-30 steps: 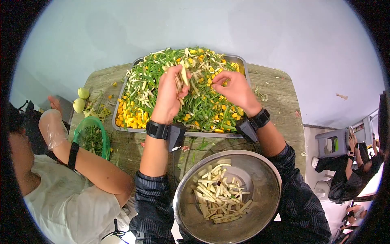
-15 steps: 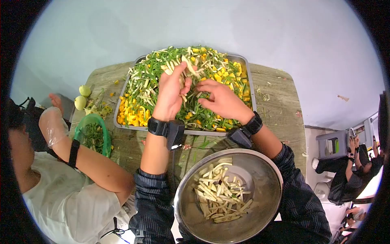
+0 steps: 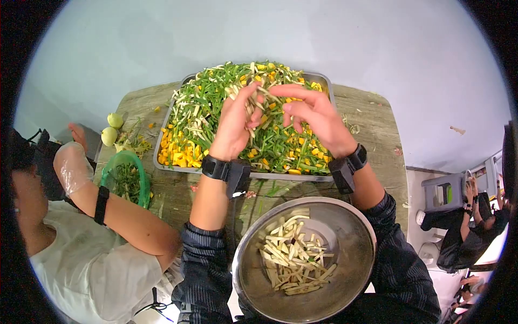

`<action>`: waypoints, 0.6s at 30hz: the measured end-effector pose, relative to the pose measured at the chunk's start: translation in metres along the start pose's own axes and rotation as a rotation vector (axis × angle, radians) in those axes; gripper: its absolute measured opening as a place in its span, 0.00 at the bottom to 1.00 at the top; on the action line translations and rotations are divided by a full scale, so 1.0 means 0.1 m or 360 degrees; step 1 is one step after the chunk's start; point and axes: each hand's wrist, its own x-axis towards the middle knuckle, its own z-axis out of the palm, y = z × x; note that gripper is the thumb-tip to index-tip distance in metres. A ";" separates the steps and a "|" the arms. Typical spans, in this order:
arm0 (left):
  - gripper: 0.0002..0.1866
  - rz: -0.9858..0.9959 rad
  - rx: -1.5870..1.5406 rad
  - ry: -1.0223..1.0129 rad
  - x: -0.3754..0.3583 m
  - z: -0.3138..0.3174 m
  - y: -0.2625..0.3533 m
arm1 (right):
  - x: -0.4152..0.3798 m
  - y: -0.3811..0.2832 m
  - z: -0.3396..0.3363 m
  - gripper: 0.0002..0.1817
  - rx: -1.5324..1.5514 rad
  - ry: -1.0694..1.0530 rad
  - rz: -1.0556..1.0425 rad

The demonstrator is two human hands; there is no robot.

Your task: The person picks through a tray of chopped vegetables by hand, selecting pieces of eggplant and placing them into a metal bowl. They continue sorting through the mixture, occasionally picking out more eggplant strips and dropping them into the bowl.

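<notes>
My left hand (image 3: pixel 236 121) is closed around a bunch of pale cut vegetable strips (image 3: pixel 251 102), held over the heaped tray. Facing it, my right hand (image 3: pixel 318 116) has its fingers apart and curved, the index fingertip close to the strips' ends. Below both hands, the large metal tray (image 3: pixel 253 175) is piled with chopped green stalks (image 3: pixel 208 97), yellow cubes (image 3: pixel 181 154) and more pale strips. Nearer to me stands a steel bowl (image 3: pixel 353 259) with a loose heap of pale strips (image 3: pixel 294 259) inside.
The tray rests on a wooden table (image 3: pixel 372 127) against a pale wall. At left are round pale-green vegetables (image 3: pixel 109 136) and a green basket (image 3: pixel 144 183) of greens. A person with a plastic-gloved hand (image 3: pixel 73 167) sits left. Another person and a grey stool (image 3: pixel 440 191) are at right.
My right hand has moved right and up, its fingers spreading. My left hand has shifted slightly right with the strips still in it.
</notes>
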 end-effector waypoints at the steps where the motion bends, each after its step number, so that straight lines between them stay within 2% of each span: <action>1: 0.16 0.0006 0.0038 0.0020 -0.03 0.05 0.00 | -0.01 -0.01 0.03 0.17 0.0006 0.0002 0.0004; 6: 0.13 0.0108 0.0275 0.0175 -0.06 0.08 0.06 | -0.05 -0.09 0.04 0.17 -0.0071 -0.0111 -0.0103; 8: 0.14 0.0217 0.0349 0.0066 -0.24 0.15 0.30 | -0.07 -0.19 -0.09 0.17 -0.0182 -0.0066 -0.0114; 10: 0.13 0.0374 0.0450 -0.0231 -0.48 0.27 0.58 | -0.10 -0.30 -0.23 0.17 -0.0292 0.0147 -0.0196; 12: 0.12 0.0573 0.1010 -0.0565 -0.89 0.42 0.81 | -0.11 -0.35 -0.37 0.17 -0.0304 0.0249 -0.0196; 14: 0.09 0.1334 0.0819 -0.1383 -0.96 0.61 0.56 | -0.10 -0.41 -0.49 0.17 -0.0326 0.0330 -0.0228; 16: 0.13 0.0997 0.1851 -0.1876 -1.37 0.76 0.74 | -0.14 -0.45 -0.54 0.16 -0.0337 0.0406 -0.0252; 18: 0.21 0.0691 0.2009 -0.2178 -1.61 0.83 0.52 | -0.14 -0.45 -0.54 0.16 -0.0319 0.0414 -0.0277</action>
